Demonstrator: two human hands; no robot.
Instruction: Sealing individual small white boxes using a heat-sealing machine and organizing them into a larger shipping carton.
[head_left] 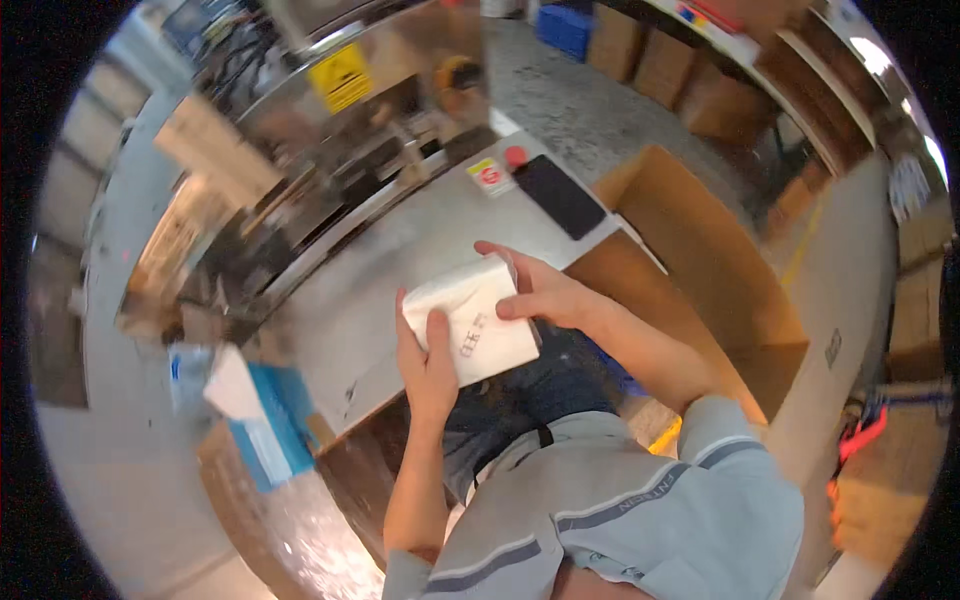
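A white rectangular packet (487, 335) with small dark print on its face is held up in front of my body. My left hand (428, 362) grips its left side, thumb lying on top. From the right, my right hand (535, 290) clasps the upper right corner, with the thumb pressed on the face and the other fingers around the far edge. What the packet contains is hidden. Beneath and beyond it lies the light grey machine table (370, 265).
A dark flat pad (560, 196) lies at the table's far right, beside a small red-and-white label (490, 177). An open cardboard box (715, 260) stands to the right. At the left sits a blue-and-white carton (265, 420). A machine with a yellow warning sign (341, 78) rises behind.
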